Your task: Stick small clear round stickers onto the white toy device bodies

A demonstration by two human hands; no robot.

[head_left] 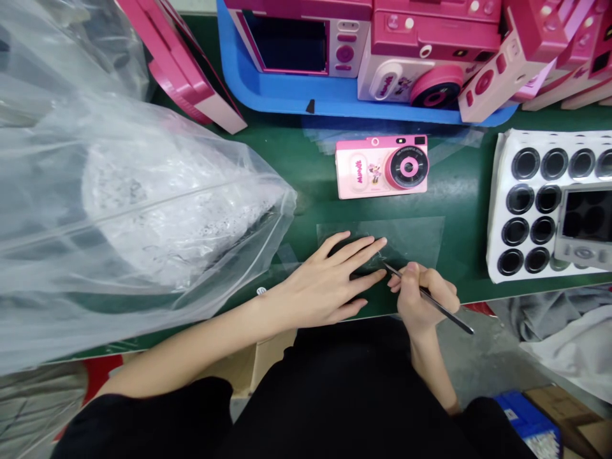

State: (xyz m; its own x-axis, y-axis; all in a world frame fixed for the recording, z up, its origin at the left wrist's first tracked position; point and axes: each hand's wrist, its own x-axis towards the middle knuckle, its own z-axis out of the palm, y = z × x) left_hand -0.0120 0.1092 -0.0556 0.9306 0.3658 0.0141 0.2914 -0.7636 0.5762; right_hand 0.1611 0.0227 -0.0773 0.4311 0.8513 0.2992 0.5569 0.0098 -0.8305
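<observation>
My left hand (325,280) lies flat with its fingers spread on a clear plastic film sheet (414,239), which rests on the green work mat (296,175). My right hand (423,296) grips a slender dark pointed tool (437,305), its tip at the film near my left fingertips. The tool may be tweezers, but I cannot tell. Above the film, a pink Minnie Mouse toy camera (381,167) sits face up with a round black-and-pink lens.
A large clear plastic bag (143,210) covers the left side of the mat. At the back, a blue tray (268,95) holds more pink cameras. A white tray of black lens rings (526,204) stands at right. Below the mat's edge lie grey cloth and a blue bin.
</observation>
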